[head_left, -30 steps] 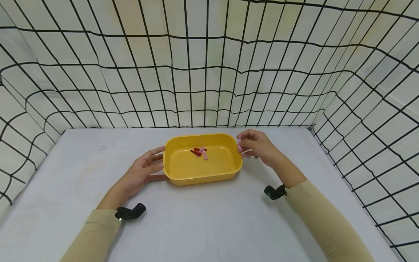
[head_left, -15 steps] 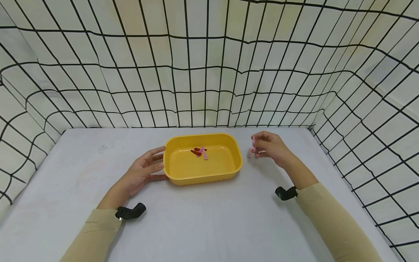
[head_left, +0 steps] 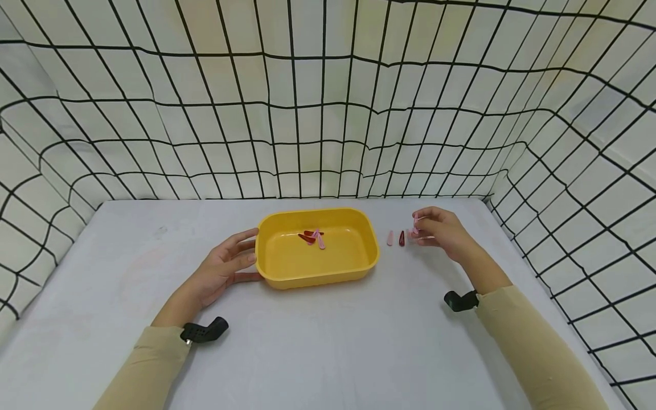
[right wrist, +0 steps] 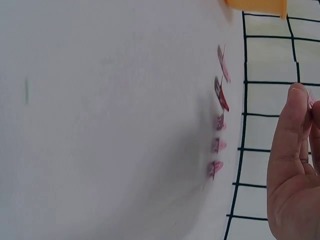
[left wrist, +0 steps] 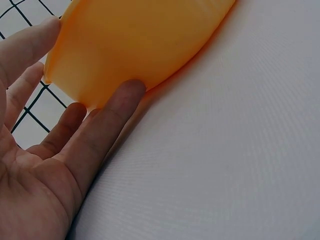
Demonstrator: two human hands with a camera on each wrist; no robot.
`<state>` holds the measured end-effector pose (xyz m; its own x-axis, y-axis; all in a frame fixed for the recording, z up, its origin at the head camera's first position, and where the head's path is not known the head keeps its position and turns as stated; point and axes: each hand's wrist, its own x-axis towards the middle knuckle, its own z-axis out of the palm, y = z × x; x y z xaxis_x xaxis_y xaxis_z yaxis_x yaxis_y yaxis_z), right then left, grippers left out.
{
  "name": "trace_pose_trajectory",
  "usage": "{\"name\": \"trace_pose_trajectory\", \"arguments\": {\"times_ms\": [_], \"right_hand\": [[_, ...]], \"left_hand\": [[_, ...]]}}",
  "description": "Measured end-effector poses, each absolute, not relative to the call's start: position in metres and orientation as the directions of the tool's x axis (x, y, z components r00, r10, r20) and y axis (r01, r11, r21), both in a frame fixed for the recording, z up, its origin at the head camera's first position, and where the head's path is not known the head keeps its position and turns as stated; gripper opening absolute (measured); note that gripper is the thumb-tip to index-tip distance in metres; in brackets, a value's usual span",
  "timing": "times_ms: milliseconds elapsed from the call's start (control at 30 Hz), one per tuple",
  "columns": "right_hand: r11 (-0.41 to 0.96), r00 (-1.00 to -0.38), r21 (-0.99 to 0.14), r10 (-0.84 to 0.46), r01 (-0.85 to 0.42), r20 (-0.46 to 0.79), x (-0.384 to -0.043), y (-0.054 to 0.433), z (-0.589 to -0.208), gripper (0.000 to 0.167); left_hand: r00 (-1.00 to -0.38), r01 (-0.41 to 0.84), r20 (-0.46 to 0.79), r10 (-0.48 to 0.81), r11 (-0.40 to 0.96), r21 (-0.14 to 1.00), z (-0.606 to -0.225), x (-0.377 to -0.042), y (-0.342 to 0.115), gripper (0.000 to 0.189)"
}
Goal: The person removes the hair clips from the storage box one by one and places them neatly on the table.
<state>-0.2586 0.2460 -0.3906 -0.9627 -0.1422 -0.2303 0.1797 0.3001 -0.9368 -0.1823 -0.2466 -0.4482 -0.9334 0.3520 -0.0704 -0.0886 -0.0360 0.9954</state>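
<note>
My right hand (head_left: 445, 232) pinches a pink hair clip (head_left: 415, 221) between thumb and fingertips, above the table to the right of the yellow tray (head_left: 318, 279). Beneath and beside it, a row of clips lies on the cloth: a pink hair clip (head_left: 390, 238), a red hair clip (head_left: 402, 238) and several small pink clips (right wrist: 218, 145), clearest in the right wrist view. My left hand (head_left: 225, 267) touches the tray's left end with fairly straight fingers, thumb low on the wall. Inside the tray sits a small pile of red clips (head_left: 307, 239) and pink clips (head_left: 320, 241).
A white cloth covers the table (head_left: 328, 341). Black netting (head_left: 323, 125) over pale sheeting stands along the back and both sides. A black wrist strap mount (head_left: 205, 331) sits on the left wrist, another black mount (head_left: 461, 300) on the right.
My right hand has moved right, away from the tray's right rim, still pinching the pink hair clip. A pink and a red clip on the table have come into sight. The left hand stays put.
</note>
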Motion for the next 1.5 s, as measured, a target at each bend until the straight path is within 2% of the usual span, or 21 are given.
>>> {"name": "trace_pose_trajectory", "arguments": {"times_ms": [333, 867, 1067, 1500], "right_hand": [[0.379, -0.953, -0.893, -0.074, 0.245, -0.292, -0.264, 0.267, -0.395, 0.046], [0.527, -0.933, -0.78, 0.079, 0.337, -0.35, -0.279, 0.284, -0.416, 0.039], [0.559, -0.939, -0.765, 0.075, 0.319, -0.337, -0.285, 0.289, -0.421, 0.036], [0.723, -0.962, -0.659, 0.026, 0.206, -0.272, -0.285, 0.282, -0.42, 0.03]], "left_hand": [[-0.935, -0.087, -0.073, 0.347, -0.026, 0.996, -0.447, -0.182, -0.245, 0.06], [-0.936, -0.096, -0.082, 0.341, -0.022, 0.995, -0.448, -0.181, -0.247, 0.06], [-0.937, -0.101, -0.086, 0.339, -0.027, 0.995, -0.448, -0.183, -0.247, 0.06], [-0.936, -0.102, -0.087, 0.341, -0.026, 0.994, -0.448, -0.182, -0.247, 0.061]]}}
